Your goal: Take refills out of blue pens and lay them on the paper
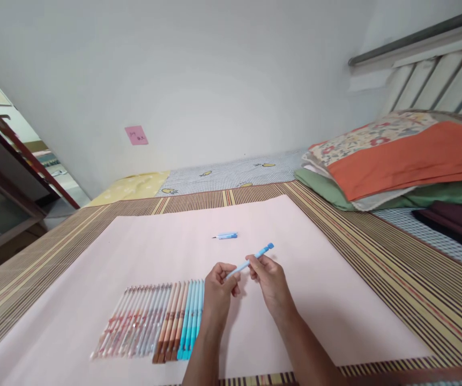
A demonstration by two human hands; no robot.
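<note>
A light blue pen point(244, 265) with a darker blue end is held at a slant above the pink sheet point(166, 246). My left hand point(220, 289) pinches its lower end, and my right hand point(270, 279) grips it nearer the dark blue end. Beyond my hands lies a short blue pen part point(228, 236) with a dark pointed tip. To the left, several pens lie side by side in a row: clear and pinkish pens point(134, 321), peach pens with brown ends point(172, 321), and turquoise pens point(191, 316) partly hidden by my left arm.
The sheet lies on a striped mat point(319, 214). A folded orange and floral stack of bedding point(400, 161) sits at the right, with dark cloth point(456, 225) near it. A pink note point(136, 135) is stuck on the wall point(223, 80). A doorway opens at far left.
</note>
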